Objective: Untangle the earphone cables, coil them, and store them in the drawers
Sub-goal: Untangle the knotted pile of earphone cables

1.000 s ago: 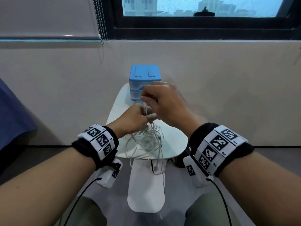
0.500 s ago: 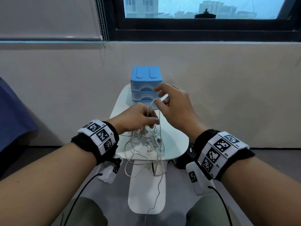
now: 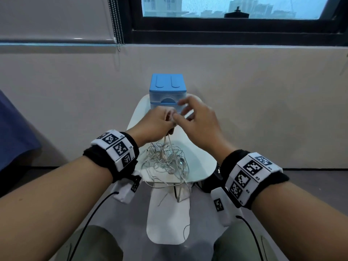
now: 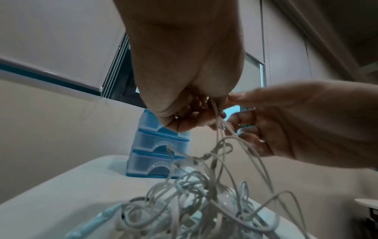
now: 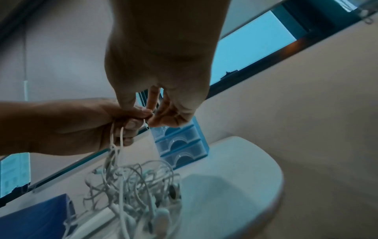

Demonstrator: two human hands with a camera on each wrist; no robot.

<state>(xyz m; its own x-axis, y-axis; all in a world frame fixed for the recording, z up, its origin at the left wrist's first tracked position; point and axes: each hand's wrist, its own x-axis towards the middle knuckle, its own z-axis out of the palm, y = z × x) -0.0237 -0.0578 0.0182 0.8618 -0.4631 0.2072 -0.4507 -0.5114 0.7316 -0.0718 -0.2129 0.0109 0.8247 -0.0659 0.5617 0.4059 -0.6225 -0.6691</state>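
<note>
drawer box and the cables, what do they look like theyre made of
Drawer box: looks like plastic, an opaque glossy blue frame with see-through frosted drawer fronts.
Earphone cables: thin white cords, probably rubbery plastic sheathing, since they flop into loose loops.
The left hand holds a few strands.

This looks like an office or study room in a tall building. A dark-framed window shows city towers outside, with a roller blind and its bead chain beside it. Plain beige wall, grey floor, and a small white table holding blue plastic drawers.
</note>
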